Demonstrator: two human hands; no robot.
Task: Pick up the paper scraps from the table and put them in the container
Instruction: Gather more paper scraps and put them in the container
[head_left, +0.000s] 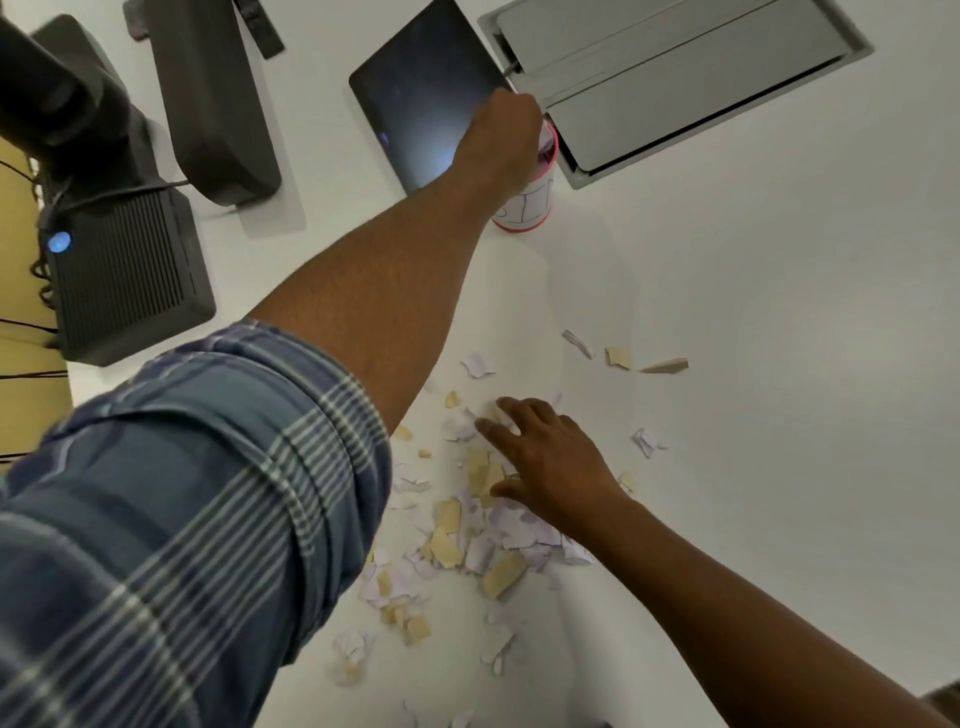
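While our left hand (501, 137) reaches across the white table (753, 312), it hangs over the mouth of the container (532, 205), a white cup with a red rim and base and hand-drawn letters on its side. Its fingers point down into the opening and seem bunched around something pale, though we cannot tell from this angle whether they grip paper. Nearer to us, our right hand (550, 462) lies flat, fingers spread, on the heap of paper scraps (467, 530), a loose scatter of cream and pale lilac pieces. A few strays sit apart to the right. Just behind the container lie a dark tablet (421, 98) and a grey hatch (675, 73) set into the tabletop. Black devices (124, 270) stand at the left edge, one showing a blue light.
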